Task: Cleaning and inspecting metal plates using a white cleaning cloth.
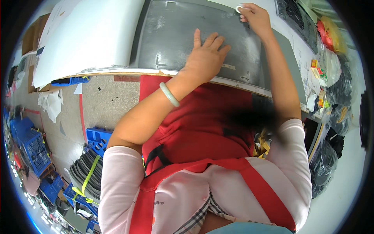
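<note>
A dark grey sheet (pixel 167 35) with pale smudges and corner marks lies flat on the worktable. My left hand (pixel 206 58) rests on it, palm down and fingers spread, with nothing held. At the sheet's far right corner, my right hand (pixel 256 20) pinches a small white ring (pixel 239 8) between thumb and fingers. The ring may be a narrow roll of tape; its kind is not plain. A short pale strip (pixel 228 67) shows on the sheet near its front edge, right of my left hand.
Large white sheets (pixel 89 35) cover the table's left part. A black textured panel (pixel 298 23) lies at the far right, near plastic bags (pixel 339 85) and small boxes. Blue crates (pixel 37 150) and a strapped bundle of dark sheets (pixel 86 171) stand on the floor to the left.
</note>
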Demonstrator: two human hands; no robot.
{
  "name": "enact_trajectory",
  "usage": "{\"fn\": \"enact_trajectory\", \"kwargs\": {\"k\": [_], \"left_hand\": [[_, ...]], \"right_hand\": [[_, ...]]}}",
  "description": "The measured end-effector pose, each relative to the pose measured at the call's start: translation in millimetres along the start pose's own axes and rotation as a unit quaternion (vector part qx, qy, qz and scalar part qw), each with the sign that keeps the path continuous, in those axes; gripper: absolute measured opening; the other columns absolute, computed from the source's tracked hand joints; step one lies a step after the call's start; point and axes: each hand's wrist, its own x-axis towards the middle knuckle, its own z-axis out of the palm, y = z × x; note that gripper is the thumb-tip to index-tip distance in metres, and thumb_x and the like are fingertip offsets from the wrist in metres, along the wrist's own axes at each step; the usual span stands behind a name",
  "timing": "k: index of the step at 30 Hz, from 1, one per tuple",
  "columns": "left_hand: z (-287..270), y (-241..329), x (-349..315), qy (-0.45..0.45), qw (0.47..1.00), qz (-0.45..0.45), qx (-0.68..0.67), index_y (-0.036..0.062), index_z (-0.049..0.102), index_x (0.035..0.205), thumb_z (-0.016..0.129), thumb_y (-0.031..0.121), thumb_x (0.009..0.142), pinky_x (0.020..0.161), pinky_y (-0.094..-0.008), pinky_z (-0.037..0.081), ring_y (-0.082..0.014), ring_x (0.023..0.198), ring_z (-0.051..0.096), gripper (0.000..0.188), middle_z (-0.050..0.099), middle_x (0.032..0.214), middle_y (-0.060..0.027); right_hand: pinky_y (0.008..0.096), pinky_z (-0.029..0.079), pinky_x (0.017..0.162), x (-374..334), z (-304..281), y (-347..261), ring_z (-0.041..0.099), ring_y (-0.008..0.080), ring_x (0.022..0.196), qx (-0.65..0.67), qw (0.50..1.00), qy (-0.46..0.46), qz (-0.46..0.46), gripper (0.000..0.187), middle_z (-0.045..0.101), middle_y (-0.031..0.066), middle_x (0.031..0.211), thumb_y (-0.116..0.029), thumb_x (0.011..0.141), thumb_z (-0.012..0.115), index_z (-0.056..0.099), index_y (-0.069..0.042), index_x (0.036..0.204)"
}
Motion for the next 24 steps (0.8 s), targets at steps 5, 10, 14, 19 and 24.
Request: {"fn": "enact_trajectory", "kwargs": {"k": [5, 10, 14, 19, 24], "left_hand": [[0, -3, -4, -0.026, 0.999, 0.002, -0.026, 0.0111, 0.064, 0.127, 0.064, 0.017, 0.091, 0.113, -0.0707, 0.024, -0.0305, 0.139, 0.042, 0.037, 0.054, 0.138, -0.0104], [-5, -4, -3, -0.023, 0.998, 0.002, -0.05, 0.0078, 0.063, 0.127, 0.061, 0.016, 0.09, 0.112, -0.0732, 0.023, -0.032, 0.14, 0.04, 0.038, 0.05, 0.142, -0.0135], [-4, -3, -1, -0.02, 0.998, 0.004, -0.052, 0.0066, 0.063, 0.128, 0.059, 0.015, 0.09, 0.113, -0.0742, 0.022, -0.0328, 0.141, 0.039, 0.039, 0.048, 0.143, -0.0149], [-6, -7, -3, -0.032, 0.998, 0.005, -0.056, 0.0059, 0.066, 0.123, 0.057, 0.016, 0.092, 0.112, -0.0747, 0.021, -0.033, 0.142, 0.038, 0.034, 0.048, 0.144, -0.0143], [1, -4, -3, 0.019, 0.998, 0.008, -0.061, 0.0044, 0.07, 0.115, 0.056, 0.017, 0.094, 0.112, -0.0753, 0.022, -0.0338, 0.141, 0.038, 0.029, 0.048, 0.143, -0.0133]], "right_hand": [[0.0404, 0.051, 0.064, 5, 100, -69, 0.064, 0.0259, 0.064, 0.016, 0.997, -0.079, -0.019, 0.019, 0.068, 0.0178, 0.076, -0.019, 0.088, 0.07, 0.069, 0.0, 0.088], [0.0433, 0.051, 0.07, 10, 150, -115, 0.066, 0.0346, 0.073, -0.135, 0.964, -0.088, -0.212, 0.018, 0.068, 0.022, 0.081, -0.015, 0.087, 0.07, 0.068, 0.003, 0.087], [0.0455, 0.05, 0.073, 19, 165, -118, 0.065, 0.041, 0.079, -0.179, 0.949, -0.103, -0.24, 0.019, 0.068, 0.0246, 0.083, -0.014, 0.087, 0.069, 0.067, 0.004, 0.085], [0.0463, 0.051, 0.077, 21, 171, -113, 0.063, 0.0457, 0.084, -0.195, 0.913, -0.076, -0.35, 0.019, 0.067, 0.0273, 0.086, -0.013, 0.086, 0.068, 0.065, 0.006, 0.086], [0.0409, 0.054, 0.067, 26, 159, -104, 0.067, 0.0336, 0.071, -0.089, 0.968, -0.122, -0.202, 0.013, 0.068, 0.0192, 0.077, -0.008, 0.086, 0.064, 0.064, 0.005, 0.085]]}}
